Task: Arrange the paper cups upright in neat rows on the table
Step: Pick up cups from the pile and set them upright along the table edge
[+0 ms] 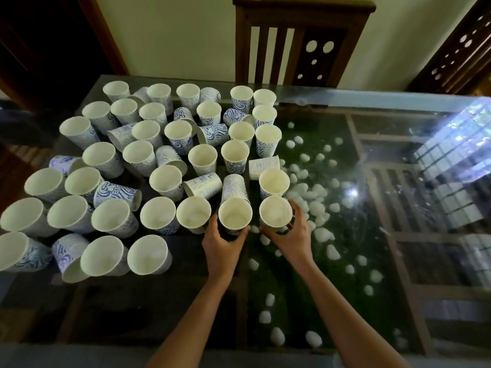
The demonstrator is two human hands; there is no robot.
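Steadying two upright paper cups at the near row's right end, I see my left hand curled round the left cup and my right hand round the right cup. Next, I judge, the toppled cups behind need righting (several lie sideways). The glass table covers white pebbles; a wooden chair stands beyond.

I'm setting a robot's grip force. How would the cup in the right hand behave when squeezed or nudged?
The cup in the right hand looks empty and thin-walled: probably light, easily crushed. Its tall shape likely tips readily, as the toppled cup nearby suggests. It may slide on the glass table.
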